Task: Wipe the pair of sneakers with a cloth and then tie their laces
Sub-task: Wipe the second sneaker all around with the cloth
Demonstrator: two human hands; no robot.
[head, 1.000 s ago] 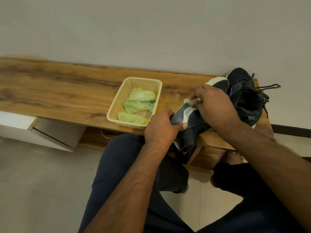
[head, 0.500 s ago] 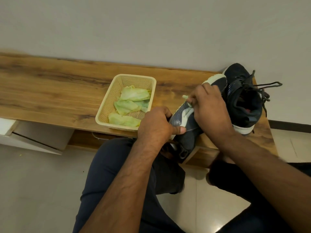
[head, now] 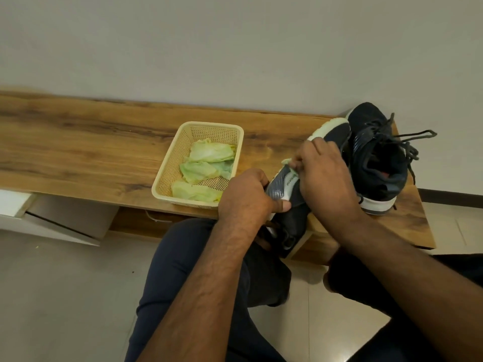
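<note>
A dark sneaker point(head: 295, 207) with a white sole lies on its side across the front edge of the wooden bench point(head: 91, 152), its toe pointing away. My left hand point(head: 248, 197) grips its heel end. My right hand point(head: 326, 178) pinches a pale green cloth point(head: 287, 163) against the shoe's side; most of the cloth is hidden under my fingers. The second dark sneaker point(head: 379, 158) stands upright on the bench's right end, touching the first, its black laces point(head: 413, 138) loose and hanging past the edge.
A cream plastic basket point(head: 167, 173) holding several pale green cloths point(head: 206, 168) sits on the bench left of my hands. A wall runs close behind the bench. White drawers point(head: 52, 218) stand open below at left. My knees are under the bench's front edge, above a tiled floor.
My right hand with the cloth has slid a little up along the sneaker's side towards the toe. The left hand keeps its grip. The camera has shifted slightly.
</note>
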